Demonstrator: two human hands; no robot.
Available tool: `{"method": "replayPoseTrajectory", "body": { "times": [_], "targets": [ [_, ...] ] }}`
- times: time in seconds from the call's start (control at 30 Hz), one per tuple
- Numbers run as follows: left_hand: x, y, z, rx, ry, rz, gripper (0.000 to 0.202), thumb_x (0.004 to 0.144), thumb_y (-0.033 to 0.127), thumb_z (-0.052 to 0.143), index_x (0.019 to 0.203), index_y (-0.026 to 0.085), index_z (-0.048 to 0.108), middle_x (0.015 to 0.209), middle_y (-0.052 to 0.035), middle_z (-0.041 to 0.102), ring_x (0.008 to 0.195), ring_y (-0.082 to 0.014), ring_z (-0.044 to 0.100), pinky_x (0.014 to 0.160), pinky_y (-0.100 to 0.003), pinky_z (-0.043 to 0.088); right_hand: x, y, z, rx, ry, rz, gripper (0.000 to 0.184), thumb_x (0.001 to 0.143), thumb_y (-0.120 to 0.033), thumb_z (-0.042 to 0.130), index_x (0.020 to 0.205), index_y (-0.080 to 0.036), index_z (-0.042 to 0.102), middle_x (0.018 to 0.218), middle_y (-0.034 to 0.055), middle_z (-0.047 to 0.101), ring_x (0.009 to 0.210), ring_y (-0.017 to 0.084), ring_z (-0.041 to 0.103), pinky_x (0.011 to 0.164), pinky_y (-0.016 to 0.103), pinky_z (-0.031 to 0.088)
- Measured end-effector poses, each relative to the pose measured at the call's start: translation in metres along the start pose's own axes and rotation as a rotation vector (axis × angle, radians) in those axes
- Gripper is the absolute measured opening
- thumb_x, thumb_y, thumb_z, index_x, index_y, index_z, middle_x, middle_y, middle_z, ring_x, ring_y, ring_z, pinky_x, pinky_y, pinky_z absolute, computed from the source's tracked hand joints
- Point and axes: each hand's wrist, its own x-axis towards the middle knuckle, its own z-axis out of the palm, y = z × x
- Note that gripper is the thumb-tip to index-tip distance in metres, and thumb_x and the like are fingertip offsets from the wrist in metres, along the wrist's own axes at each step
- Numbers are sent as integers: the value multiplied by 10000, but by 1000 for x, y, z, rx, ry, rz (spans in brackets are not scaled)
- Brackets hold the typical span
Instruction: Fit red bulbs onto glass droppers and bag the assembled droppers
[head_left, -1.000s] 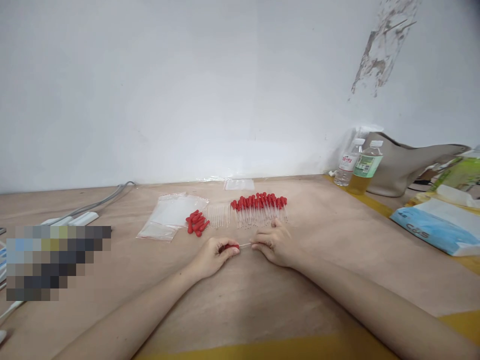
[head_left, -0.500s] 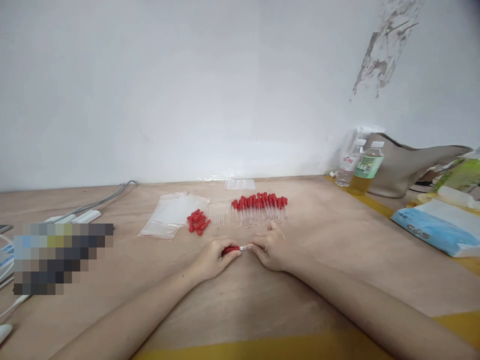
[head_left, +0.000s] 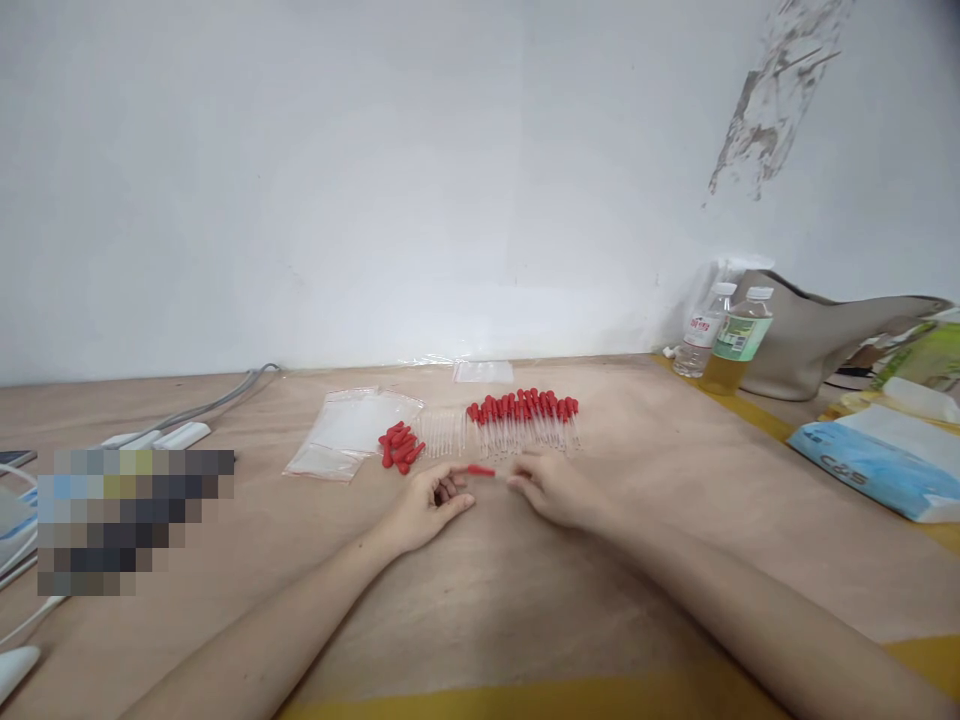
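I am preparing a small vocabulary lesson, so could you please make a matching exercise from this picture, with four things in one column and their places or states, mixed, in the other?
Things
1. Loose red bulbs
2. Row of droppers
3. Soft pack marked C&S
4. Bottle with the green label

Places or states
A. Blue and white, lying toward the right edge of the picture
B. Holding yellowish liquid
C. In a heap near the flat clear bags
D. Lying side by side, red ends toward the wall

Right pairs: 1-C, 2-D, 3-A, 4-B
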Motion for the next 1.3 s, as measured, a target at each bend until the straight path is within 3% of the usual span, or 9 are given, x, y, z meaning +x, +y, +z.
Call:
{"method": "replayPoseTrajectory", "body": {
  "times": [0.2, 0.43, 0.77, 0.9, 1.0, 1.07, 1.2, 1.3],
  "targets": [
    [0, -4, -1, 47, -19, 10, 223, 736, 280, 565, 921, 157, 588, 750, -22, 549, 644, -113, 503, 573, -226, 427, 36, 37, -9, 30, 114, 481, 298, 758, -337, 451, 516, -168, 488, 538, 6, 544, 555, 121, 506, 532, 209, 341],
    [0, -1, -2, 94, -38, 42, 182, 745, 289, 553, 872, 168, 601, 736, -17, 540, 645, -116, 498, 576, -224, 418, 78, 39, 11, -101, 126, 763, 292, 751, -386, 418, 653, -187, 608, 763, 81, 622, 741, 218, 579, 599, 295, 400],
    [3, -1, -4, 119, -76, 47, 161, 748, 261, 547, 864, 163, 597, 738, -21, 534, 666, -121, 496, 602, -233, 416, 76, 43, 17, -153, 115, 772, 390, 753, -516, 406, 745, -188, 616, 817, 86, 624, 815, 231, 575, 661, 321, 410],
    [2, -1, -2, 135, -80, 58, 161, 749, 262, 542, 869, 169, 598, 729, -18, 530, 666, -124, 499, 602, -233, 415, 77, 24, 19, -149, 140, 589, 310, 779, -464, 405, 781, -224, 601, 818, 41, 630, 816, 194, 574, 688, 300, 404],
    [1, 1, 0, 171, -60, 57, 139, 754, 264, 534, 839, 175, 596, 701, -13, 523, 636, -125, 492, 569, -229, 407, 85, 7, 27, -95, 55, 410, 215, 776, -383, 452, 776, -230, 604, 814, 46, 630, 819, 193, 572, 677, 287, 409],
    [3, 1, -2, 258, 29, 62, 110, 760, 262, 519, 780, 181, 592, 704, -16, 525, 650, -138, 488, 591, -246, 407, 94, -3, 33, -77, -8, 404, 180, 761, -345, 489, 765, -208, 605, 819, 80, 624, 805, 213, 574, 653, 296, 415],
    [11, -4, -18, 610, 344, 70, 121, 767, 254, 492, 715, 186, 577, 795, -50, 525, 801, -204, 464, 733, -328, 384, 114, -16, 44, -78, -26, 499, 144, 724, -258, 546, 814, -157, 595, 881, 142, 603, 807, 241, 572, 632, 319, 425],
    [18, -15, -32, 825, 417, 27, 133, 755, 259, 502, 786, 178, 602, 884, -83, 521, 848, -240, 445, 736, -353, 376, 125, -20, 51, -47, -38, 517, 152, 688, -191, 566, 818, -119, 598, 865, 170, 604, 800, 261, 578, 626, 342, 429]
  ]
}}
